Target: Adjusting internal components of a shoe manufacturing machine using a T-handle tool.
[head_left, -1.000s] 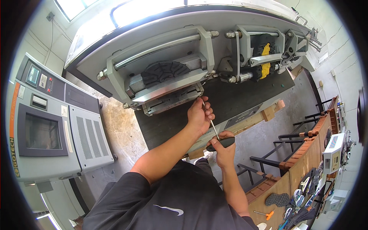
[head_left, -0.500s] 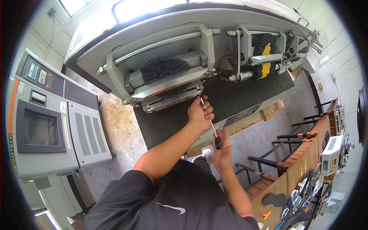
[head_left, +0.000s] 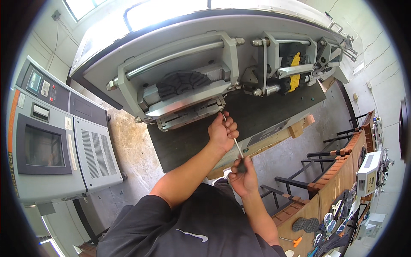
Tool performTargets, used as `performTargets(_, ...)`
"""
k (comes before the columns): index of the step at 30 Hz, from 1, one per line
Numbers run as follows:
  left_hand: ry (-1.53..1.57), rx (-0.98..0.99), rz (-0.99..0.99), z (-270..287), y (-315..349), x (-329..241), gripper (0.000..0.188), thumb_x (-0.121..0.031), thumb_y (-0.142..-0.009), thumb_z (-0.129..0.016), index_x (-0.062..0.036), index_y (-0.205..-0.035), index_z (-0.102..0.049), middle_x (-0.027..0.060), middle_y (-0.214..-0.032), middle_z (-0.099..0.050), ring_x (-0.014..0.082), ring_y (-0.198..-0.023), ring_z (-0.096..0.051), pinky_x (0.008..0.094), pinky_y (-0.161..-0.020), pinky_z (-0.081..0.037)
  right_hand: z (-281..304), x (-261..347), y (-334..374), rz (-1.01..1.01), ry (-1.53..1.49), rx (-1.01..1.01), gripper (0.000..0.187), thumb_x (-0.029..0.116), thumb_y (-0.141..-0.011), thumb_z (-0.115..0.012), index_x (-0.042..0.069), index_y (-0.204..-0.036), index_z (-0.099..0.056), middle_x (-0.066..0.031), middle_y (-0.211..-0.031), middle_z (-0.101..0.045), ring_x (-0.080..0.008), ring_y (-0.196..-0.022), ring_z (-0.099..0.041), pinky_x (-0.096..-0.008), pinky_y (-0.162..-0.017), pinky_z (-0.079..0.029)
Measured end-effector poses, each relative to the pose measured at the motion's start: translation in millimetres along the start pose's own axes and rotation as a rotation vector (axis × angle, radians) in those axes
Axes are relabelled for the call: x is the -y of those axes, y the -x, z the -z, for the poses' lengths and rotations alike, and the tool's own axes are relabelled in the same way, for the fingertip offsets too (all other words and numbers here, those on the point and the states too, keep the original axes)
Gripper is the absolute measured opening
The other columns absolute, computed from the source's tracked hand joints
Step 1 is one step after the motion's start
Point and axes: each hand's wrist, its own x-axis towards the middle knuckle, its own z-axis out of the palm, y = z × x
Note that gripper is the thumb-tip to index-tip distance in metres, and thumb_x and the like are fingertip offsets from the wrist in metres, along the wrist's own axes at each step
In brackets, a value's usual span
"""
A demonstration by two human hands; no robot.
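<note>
Head view: mid-frame, my left hand [head_left: 223, 132] curls, nearly closed, around the thin shaft of a metal tool [head_left: 238, 147], just below the right end of a grey clamp [head_left: 192, 115]. Lower, right of centre, my right hand [head_left: 245, 179] bends its fingers around the tool's dark handle [head_left: 242, 166].

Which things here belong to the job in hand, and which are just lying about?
Apparently in use:
slim dark-handled metal tool, held by left hand and right hand
grey metal clamp near its tip

Apparently lying about, on the brown wooden bench:
black treaded sole
orange-handled metal tool
</note>
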Motion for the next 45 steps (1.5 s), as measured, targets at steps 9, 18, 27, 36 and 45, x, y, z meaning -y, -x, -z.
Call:
performTargets(9, -0.011, -0.058, 0.032, 2.7, 0.8, -5.1, 0.019, -0.026, -0.095, -0.036, -0.0131, -0.087, -0.047, -0.0037, -0.06, -0.036, 0.0064, -0.045, -0.026, 0.0196, -0.037, -0.02, -2.0, -2.3, -10.2, 1.152, 1.451, -0.016, 0.018, 0.001, -0.069, -0.061, 0.007, -0.085, -0.058, -0.0085, -0.08, -0.053, -0.0269, -0.075, -0.05, -0.0359, -0.067, -0.036)
performTargets(18, 0.008, -0.056, 0.045, 0.5, -3.6, -3.3, 0.018, -0.026, -0.093, -0.038, -0.0119, -0.087, -0.047, -0.0025, -0.057, -0.034, 0.0073, -0.044, -0.026, 0.022, -0.036, -0.02, 2.6, -13.0, -13.3, 0.585, 0.41, -0.094, 0.076, 0.047, -0.083, -0.056, 0.002, -0.136, -0.025, -0.014, -0.112, -0.052, -0.0269, -0.11, -0.046, -0.0406, -0.095, -0.034)
performTargets(27, 0.071, -0.031, 0.096, 6.8, -4.6, 0.5, 0.015, -0.025, -0.09, -0.041, -0.0137, -0.083, -0.048, -0.0036, -0.054, -0.032, 0.007, -0.043, -0.024, 0.0209, -0.036, -0.019, -0.8, -10.0, -0.4, -0.303, -0.54, 0.067, 0.074, 0.065, -0.077, -0.046, 0.0, -0.113, -0.048, -0.0099, -0.102, -0.052, -0.0239, -0.098, -0.049, -0.0356, -0.081, -0.042)
performTargets(36, 0.098, -0.049, 0.138, 1.8, -3.4, -0.5, 0.014, -0.023, -0.09, -0.038, -0.0144, -0.084, -0.048, -0.0041, -0.054, -0.03, 0.0068, -0.043, -0.024, 0.0207, -0.036, -0.019, -3.9, -8.8, -2.2, -0.064, -0.347, -0.065, 0.023, 0.03, -0.086, -0.055, 0.008, -0.089, -0.052, -0.0014, -0.076, -0.054, -0.0151, -0.071, -0.051, -0.0308, -0.065, -0.041)
performTargets(45, 0.087, -0.02, 0.206, 7.0, -7.0, -6.9, 0.019, -0.024, -0.091, -0.034, -0.0134, -0.086, -0.048, -0.0043, -0.054, -0.031, 0.0065, -0.044, -0.024, 0.021, -0.038, -0.019, 17.1, 1.9, -20.0, 1.011, 1.342, 0.046, 0.026, 0.0, -0.069, -0.07, 0.002, -0.086, -0.051, -0.0115, -0.085, -0.055, -0.0207, -0.078, -0.054, -0.0317, -0.068, -0.043)
